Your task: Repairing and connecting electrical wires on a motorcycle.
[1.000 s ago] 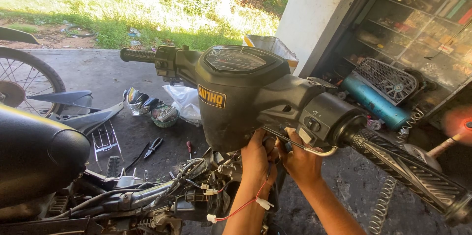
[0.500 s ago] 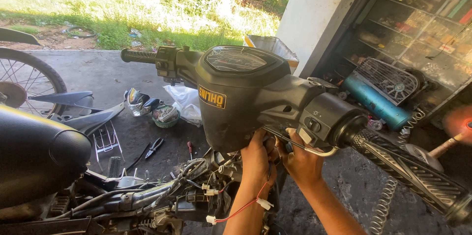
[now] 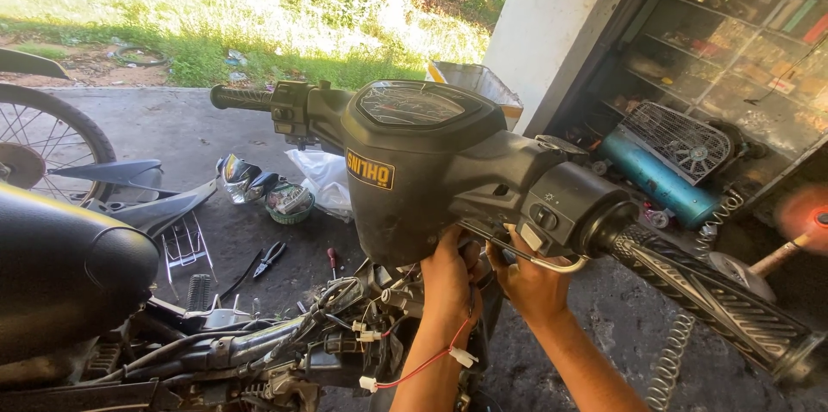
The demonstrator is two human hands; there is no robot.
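Observation:
A stripped motorbike stands in front of me, its black handlebar cover [image 3: 414, 162] with the speedometer on top. My left hand [image 3: 450, 278] is tucked up under that cover, fingers curled on something I cannot see. My right hand [image 3: 530, 284] reaches in beside it, below the switch housing [image 3: 561, 209] and a thin metal lever, also closed on a hidden part. A red wire with white connectors [image 3: 423, 364] hangs across my left forearm. Exposed wiring and frame parts [image 3: 285, 347] lie below the hands.
The black seat [image 3: 60, 274] is at the left, the right grip [image 3: 716, 300] runs toward the lower right. Pliers [image 3: 269, 254], a screwdriver, a headlight and plastic panels lie on the concrete. A spoked wheel [image 3: 43, 144] is at far left. Shelves, a fan and a blue cylinder [image 3: 660, 179] stand at right.
Both hands stay under the handlebar cover with only slight shifts of the fingers. The view has barely moved.

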